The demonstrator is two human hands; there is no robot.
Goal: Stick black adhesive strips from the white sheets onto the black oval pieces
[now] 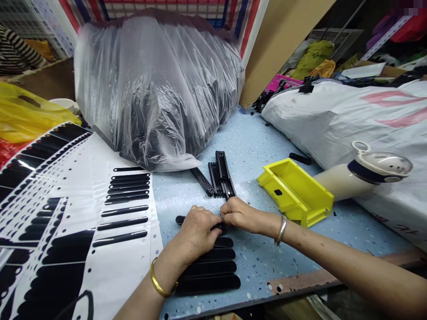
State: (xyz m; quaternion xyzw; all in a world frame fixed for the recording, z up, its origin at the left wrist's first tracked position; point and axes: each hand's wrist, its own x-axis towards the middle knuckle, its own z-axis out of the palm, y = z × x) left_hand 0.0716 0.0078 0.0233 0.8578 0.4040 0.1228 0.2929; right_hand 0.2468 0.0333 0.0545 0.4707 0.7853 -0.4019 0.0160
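Note:
My left hand is closed over a slim black plastic strip, whose rounded end with a hole pokes out on the left. Against its fingertips, my right hand is closed in a pinch at the strip's other end; what lies between those fingers is hidden. Just below, several long black strips with rounded ends lie side by side on the table, partly covered by my left hand and wrist. Beyond my fingers rest several ribbed black plastic pieces and one with a honeycomb pattern.
White sheets bearing black strip-shaped stickers spread across the left. A big clear plastic bag of dark items stands behind. On the right are a yellow bin, a bottle lying on its side and a white sack on the speckled blue table.

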